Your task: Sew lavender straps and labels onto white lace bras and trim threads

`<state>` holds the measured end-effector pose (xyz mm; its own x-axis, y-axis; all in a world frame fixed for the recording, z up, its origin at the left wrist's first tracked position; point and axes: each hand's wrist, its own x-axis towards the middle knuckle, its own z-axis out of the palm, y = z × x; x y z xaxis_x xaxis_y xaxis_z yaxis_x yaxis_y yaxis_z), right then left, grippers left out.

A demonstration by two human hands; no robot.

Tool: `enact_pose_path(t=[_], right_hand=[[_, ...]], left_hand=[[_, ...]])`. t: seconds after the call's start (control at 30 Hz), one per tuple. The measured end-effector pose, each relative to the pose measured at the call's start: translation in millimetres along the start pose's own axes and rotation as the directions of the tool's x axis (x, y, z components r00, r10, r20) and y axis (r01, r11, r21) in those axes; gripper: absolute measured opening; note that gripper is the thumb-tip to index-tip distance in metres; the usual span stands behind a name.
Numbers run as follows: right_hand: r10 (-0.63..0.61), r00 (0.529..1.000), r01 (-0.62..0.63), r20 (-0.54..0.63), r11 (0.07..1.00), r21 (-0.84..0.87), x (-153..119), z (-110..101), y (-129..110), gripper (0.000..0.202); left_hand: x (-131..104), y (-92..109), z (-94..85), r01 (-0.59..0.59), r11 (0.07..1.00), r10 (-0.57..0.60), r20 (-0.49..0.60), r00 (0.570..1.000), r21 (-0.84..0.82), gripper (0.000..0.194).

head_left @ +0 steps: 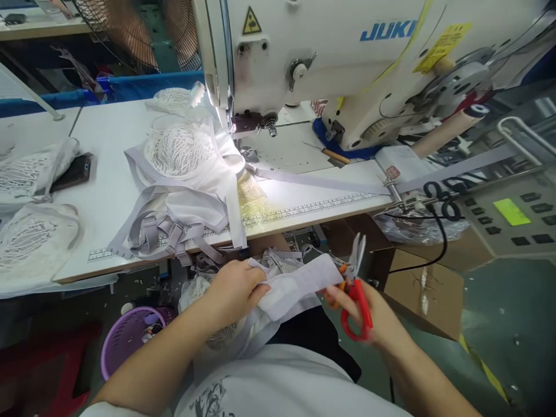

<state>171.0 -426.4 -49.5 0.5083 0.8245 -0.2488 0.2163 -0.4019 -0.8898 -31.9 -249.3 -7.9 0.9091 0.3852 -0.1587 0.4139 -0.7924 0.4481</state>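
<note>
Over my lap, my left hand (237,289) is closed with thumb and fingers on the pale lilac-white wing of a bra (299,284). Its lace cups hang below, partly hidden by my forearm. My right hand (369,310) grips red-handled scissors (358,307), their blades pointing up and a little apart, just beyond the wing's end. Orange handle parts show by those fingers; what they belong to is unclear. On the table, another white bra (182,156) with lace cups and grey-lilac straps lies under the sewing machine's needle area.
A JUKI sewing machine (304,52) stands over the white table (104,130), lamp lit. Lilac elastic (325,182) runs rightward across it. More lace pieces (35,237) and a dark phone (73,172) lie left. Below are a purple basket (125,336) and cardboard box (425,295); a control panel (512,211) juts in right.
</note>
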Motion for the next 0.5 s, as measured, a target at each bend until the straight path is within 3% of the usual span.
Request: enact_pose_path(t=[0.07,0.1,0.13,0.2,0.27,0.33,0.4,0.5], right_hand=[[-0.089,0.981,0.088,-0.171,0.996,-0.014,2,-5,-8,0.020],[-0.157,0.963,0.158,-0.218,0.987,-0.012,4,-6,-16,0.018],[-0.234,0.952,0.236,-0.195,0.972,-0.014,6,-6,-25,0.015],[-0.414,0.910,0.414,0.021,0.909,-0.055,13,0,-44,0.011],[-0.507,0.796,0.561,0.330,0.823,-0.089,22,10,-61,0.012],[-0.520,0.694,0.640,0.498,0.762,-0.098,31,22,-69,0.010],[-0.510,0.662,0.655,0.549,0.750,-0.093,38,30,-70,0.010],[-0.478,0.684,0.606,0.551,0.793,-0.063,40,32,-63,0.015]], left_hand=[[-1,8,-0.1,-0.089,0.992,0.084,0.061,0.995,0.089,0.019],[0,13,-0.1,-0.135,0.984,0.124,0.091,0.988,0.116,0.020],[0,17,-0.1,-0.177,0.975,0.163,0.113,0.980,0.132,0.021],[0,25,-0.2,-0.243,0.961,0.227,0.120,0.966,0.133,0.021],[0,29,-0.8,-0.270,0.956,0.262,0.080,0.962,0.115,0.019],[-1,28,-2.4,-0.266,0.959,0.264,0.033,0.964,0.098,0.019],[-3,22,-6.0,-0.265,0.962,0.262,0.048,0.964,0.073,0.016],[-8,8,-15.7,-0.218,0.975,0.209,0.136,0.968,0.052,0.010]])
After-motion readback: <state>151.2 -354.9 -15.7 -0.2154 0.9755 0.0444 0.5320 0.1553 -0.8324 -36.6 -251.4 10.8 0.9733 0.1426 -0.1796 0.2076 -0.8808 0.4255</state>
